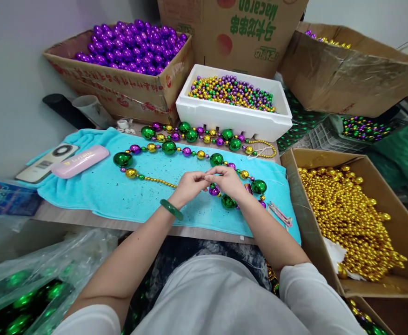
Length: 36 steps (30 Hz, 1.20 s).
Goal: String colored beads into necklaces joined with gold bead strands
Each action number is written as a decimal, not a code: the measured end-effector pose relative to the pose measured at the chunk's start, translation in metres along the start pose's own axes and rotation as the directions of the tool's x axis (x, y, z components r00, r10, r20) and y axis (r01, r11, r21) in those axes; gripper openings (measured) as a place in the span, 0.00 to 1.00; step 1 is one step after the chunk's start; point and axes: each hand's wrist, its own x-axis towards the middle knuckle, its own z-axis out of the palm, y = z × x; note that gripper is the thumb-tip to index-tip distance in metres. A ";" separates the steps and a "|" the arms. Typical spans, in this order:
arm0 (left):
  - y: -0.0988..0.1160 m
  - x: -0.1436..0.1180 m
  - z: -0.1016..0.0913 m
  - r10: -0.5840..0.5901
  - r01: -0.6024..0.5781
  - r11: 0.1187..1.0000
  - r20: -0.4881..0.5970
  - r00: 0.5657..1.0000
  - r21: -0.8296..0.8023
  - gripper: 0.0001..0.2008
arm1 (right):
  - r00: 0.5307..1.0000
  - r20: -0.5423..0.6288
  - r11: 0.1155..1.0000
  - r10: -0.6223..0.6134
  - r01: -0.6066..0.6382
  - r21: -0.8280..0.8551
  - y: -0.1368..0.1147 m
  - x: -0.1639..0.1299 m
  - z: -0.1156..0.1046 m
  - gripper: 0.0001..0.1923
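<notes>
Green, purple and gold run along the bead strand (169, 148) that lies looped on our blue towel (148, 204), its two ends drawn in toward us. At one end a gold bead chain (160, 180) reaches our left hand (191, 186); from the other side the big beads curve around and back to just beneath our right hand (224, 179). Our hands meet at the fingertips, thumb and forefinger of each closed in a pinch where the strand's ends come together; the thread itself is too fine for us to make out.

We judge the stringing of this strand to be done and the joining of its ends to be the step in hand. Whether a knot is made, we cannot tell. Any trimming seems left, as the pink snips (279, 214) lie untouched on the towel to the right.

Just beyond, a second strand (191, 135) lies strung too, with loose white thread (260, 151) by its gold end, so we take it as not yet tied off.

Farther out, supplies are plentiful: small mixed beads in the white foam box (245, 121), purple beads (130, 46) heaped behind on the left, gold chains (346, 223) at our right.
</notes>
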 end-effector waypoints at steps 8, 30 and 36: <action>0.000 0.001 0.001 -0.054 0.050 0.997 -0.064 0.997 -0.062 0.10 | 0.974 -0.047 0.948 0.220 -0.225 -0.225 -0.010 -0.009 -0.003 0.03; -0.006 0.007 0.004 -0.167 0.149 0.942 -0.035 0.985 -0.301 0.05 | 0.959 0.076 0.557 -0.272 0.221 -0.800 0.006 -0.017 0.010 0.09; -0.007 0.012 -0.003 -0.357 0.366 0.800 0.112 0.927 -0.476 0.06 | 0.884 0.246 0.334 -0.398 0.389 -0.858 0.023 -0.019 0.011 0.15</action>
